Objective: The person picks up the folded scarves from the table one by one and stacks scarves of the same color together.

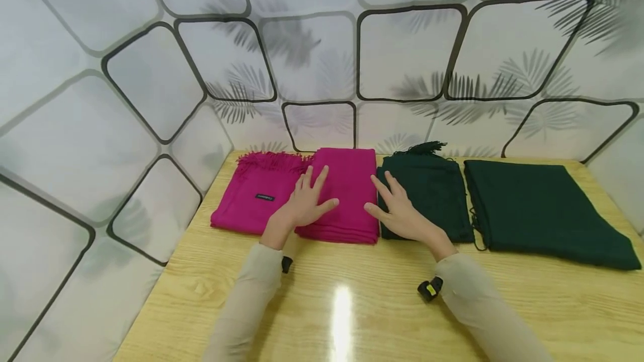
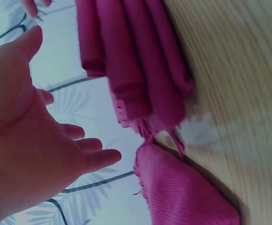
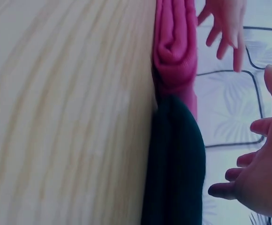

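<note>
Two magenta scarves lie folded side by side: a fringed magenta scarf [image 1: 251, 211] with a small black label on the left, and a thicker folded magenta scarf [image 1: 347, 200] beside it. My left hand [image 1: 303, 205] hovers over where these two meet, fingers spread, holding nothing. In the left wrist view a gap shows between my palm and the cloth. My right hand [image 1: 402, 214], also with spread fingers, is above a folded dark green scarf [image 1: 437, 194] with a tassel at its back edge. It appears apart from the cloth in the right wrist view.
A wider folded dark green cloth [image 1: 538, 211] lies at the right, its front corner reaching toward the table edge. Everything rests on a light wooden table [image 1: 382, 317]. A patterned wall covering [image 1: 312, 60] rises directly behind and at the left.
</note>
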The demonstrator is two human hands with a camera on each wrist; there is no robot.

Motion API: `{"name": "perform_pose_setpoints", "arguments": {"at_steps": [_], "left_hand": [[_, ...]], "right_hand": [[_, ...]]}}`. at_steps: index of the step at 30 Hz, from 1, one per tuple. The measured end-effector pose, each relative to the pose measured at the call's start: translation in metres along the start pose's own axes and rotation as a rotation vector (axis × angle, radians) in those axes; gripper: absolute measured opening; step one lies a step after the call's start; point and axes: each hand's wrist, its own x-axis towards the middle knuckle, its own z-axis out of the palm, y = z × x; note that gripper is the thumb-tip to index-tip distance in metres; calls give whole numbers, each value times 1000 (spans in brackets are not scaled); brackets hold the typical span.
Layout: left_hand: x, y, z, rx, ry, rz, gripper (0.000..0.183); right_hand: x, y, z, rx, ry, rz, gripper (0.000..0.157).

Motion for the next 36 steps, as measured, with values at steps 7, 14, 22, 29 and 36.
{"name": "perform_pose_setpoints", "arguments": {"at_steps": [7,14,22,29,36], "left_hand": [[13,-10,0,-127,-13,-9,87],[22,-18,1,-212,-16,-34,83],[34,-24,4,-477,73,-136,75],[41,-28,6,-777,138,-271,68],[44,-26,8,-980,78,-339,73]], "right_hand": [[19,-3,10,157,19,20,83],[36,0,18,314,45,89,83],[47,4,21,593,83,232,85],[54,0,15,853,140,400,77],[64,4,15,963,101,495,83]]}}
